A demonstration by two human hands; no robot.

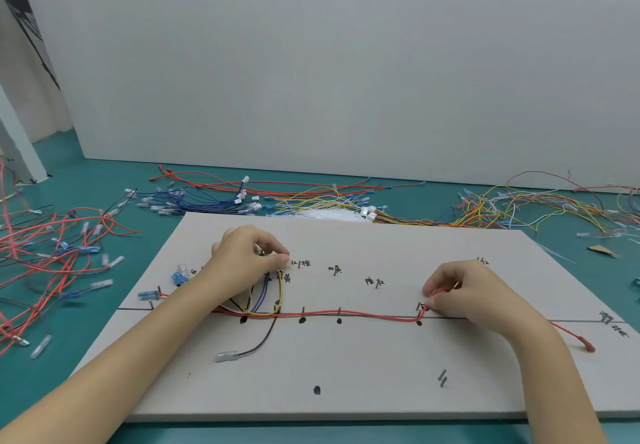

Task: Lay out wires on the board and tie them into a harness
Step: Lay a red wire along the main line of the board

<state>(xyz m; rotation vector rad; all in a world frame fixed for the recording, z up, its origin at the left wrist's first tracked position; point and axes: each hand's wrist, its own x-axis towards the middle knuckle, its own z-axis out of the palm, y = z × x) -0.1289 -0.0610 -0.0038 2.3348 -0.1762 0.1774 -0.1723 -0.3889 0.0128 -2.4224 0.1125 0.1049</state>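
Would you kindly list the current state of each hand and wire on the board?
Left hand: pinching wire ends at the upper pegs.
Right hand: pinching the red wire.
Red wire: laid along the line, bent at a peg.
Black wire: loose, terminal lying free.
Yellow wire: routed up to a peg.

Left hand (247,253) and right hand (460,287) both pinching, forearms extended

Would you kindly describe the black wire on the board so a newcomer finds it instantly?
On the grey board, look below the left hand. The black wire curves down toward the near edge, ending in a clear-sleeved terminal. It alone leaves the drawn line.
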